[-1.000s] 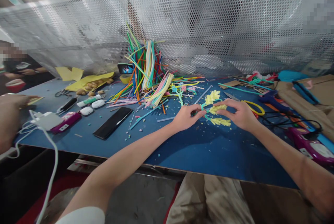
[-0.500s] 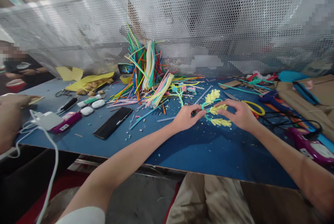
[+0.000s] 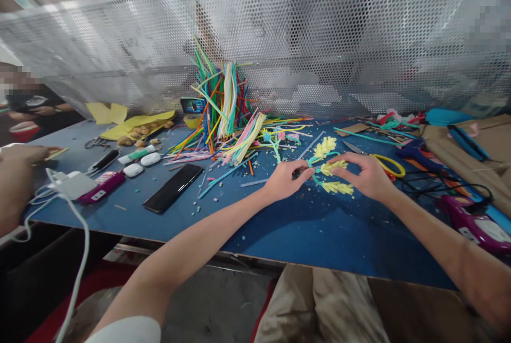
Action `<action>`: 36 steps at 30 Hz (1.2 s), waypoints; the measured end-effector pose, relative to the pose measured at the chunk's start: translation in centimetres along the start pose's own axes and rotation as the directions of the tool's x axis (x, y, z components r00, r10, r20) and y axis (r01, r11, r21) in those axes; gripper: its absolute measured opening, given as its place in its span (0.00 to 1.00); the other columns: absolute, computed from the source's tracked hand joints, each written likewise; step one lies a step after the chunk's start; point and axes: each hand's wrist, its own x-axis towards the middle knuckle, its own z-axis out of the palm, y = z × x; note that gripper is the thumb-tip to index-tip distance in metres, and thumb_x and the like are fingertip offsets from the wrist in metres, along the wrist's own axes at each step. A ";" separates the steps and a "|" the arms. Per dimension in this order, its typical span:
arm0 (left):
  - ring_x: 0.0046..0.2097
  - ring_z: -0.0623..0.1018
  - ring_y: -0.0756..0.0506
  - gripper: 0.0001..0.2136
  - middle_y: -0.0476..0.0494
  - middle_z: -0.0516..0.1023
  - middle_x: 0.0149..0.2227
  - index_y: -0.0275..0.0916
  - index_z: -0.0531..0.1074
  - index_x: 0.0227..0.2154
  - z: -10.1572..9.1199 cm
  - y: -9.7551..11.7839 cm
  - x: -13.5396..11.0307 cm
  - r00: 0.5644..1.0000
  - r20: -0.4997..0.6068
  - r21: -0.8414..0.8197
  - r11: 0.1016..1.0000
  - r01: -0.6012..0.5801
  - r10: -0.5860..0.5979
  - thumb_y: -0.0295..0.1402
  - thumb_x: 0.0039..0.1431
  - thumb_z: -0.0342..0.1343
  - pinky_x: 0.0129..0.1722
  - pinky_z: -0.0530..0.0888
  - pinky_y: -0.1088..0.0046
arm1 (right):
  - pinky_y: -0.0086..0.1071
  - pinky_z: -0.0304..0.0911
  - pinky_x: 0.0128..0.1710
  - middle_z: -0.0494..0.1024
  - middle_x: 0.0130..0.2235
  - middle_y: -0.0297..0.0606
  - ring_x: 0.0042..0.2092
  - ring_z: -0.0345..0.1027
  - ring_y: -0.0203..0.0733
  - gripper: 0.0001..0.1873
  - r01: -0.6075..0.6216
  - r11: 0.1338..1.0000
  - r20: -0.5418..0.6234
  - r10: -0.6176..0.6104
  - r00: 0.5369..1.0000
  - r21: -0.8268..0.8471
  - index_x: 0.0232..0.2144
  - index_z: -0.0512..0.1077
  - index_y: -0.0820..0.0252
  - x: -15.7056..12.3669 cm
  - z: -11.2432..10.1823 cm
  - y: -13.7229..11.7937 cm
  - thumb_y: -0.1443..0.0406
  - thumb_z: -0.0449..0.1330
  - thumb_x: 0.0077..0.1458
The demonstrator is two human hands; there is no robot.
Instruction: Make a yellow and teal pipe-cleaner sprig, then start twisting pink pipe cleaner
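Right of the frame's centre, a branching sprig (image 3: 327, 168) of teal stems with three fuzzy yellow heads was held above the blue table (image 3: 255, 236) between the person's two hands. The left hand (image 3: 285, 179) pinched the gathered stems at the sprig's left end between thumb and forefinger. From that grip the long axis ran rightward across the frame, fanning out to an upper head (image 3: 324, 147), a middle head (image 3: 331, 168) and a lower head (image 3: 337, 188). The right hand (image 3: 367, 175), the nearer of the two to these heads, held the middle one between thumb and forefinger; the upper and lower ones lay outside its pinch. Yellow-handled scissors (image 3: 389, 166) lay just beside it, toward the frame's right, while a bundle of coloured pipe cleaners (image 3: 228, 100) stood well apart, near upper centre.
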 end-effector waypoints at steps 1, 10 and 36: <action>0.25 0.67 0.53 0.18 0.50 0.75 0.26 0.37 0.73 0.30 0.0 0.0 0.0 1.000 0.003 0.000 1.000 0.000 0.000 0.43 0.67 0.46 0.28 0.62 0.77 | 0.38 0.67 0.48 0.81 0.42 0.38 0.44 0.75 0.47 0.12 -0.001 1.000 0.001 0.001 1.000 0.000 0.38 0.78 0.55 0.0 0.0 0.0 0.56 0.63 0.54; 0.25 0.67 0.53 0.18 0.50 0.73 0.25 0.36 0.73 0.30 -0.1 0.0 0.0 1.000 0.016 0.013 1.000 0.001 -0.001 0.43 0.67 0.46 0.29 0.62 0.77 | 0.38 0.67 0.48 0.82 0.42 0.37 0.44 0.75 0.47 0.12 0.011 1.000 -0.006 -0.011 1.000 -0.002 0.38 0.78 0.54 -0.1 0.2 0.5 0.56 0.63 0.54; 0.25 0.67 0.53 0.19 0.50 0.73 0.24 0.36 0.74 0.30 -0.1 0.1 0.0 1.000 0.026 0.023 1.000 0.010 -0.011 0.43 0.67 0.46 0.28 0.62 0.77 | 0.38 0.68 0.48 0.81 0.42 0.35 0.44 0.75 0.44 0.12 0.026 0.999 0.009 -0.026 1.000 -0.035 0.39 0.78 0.51 -0.1 0.0 0.2 0.55 0.62 0.55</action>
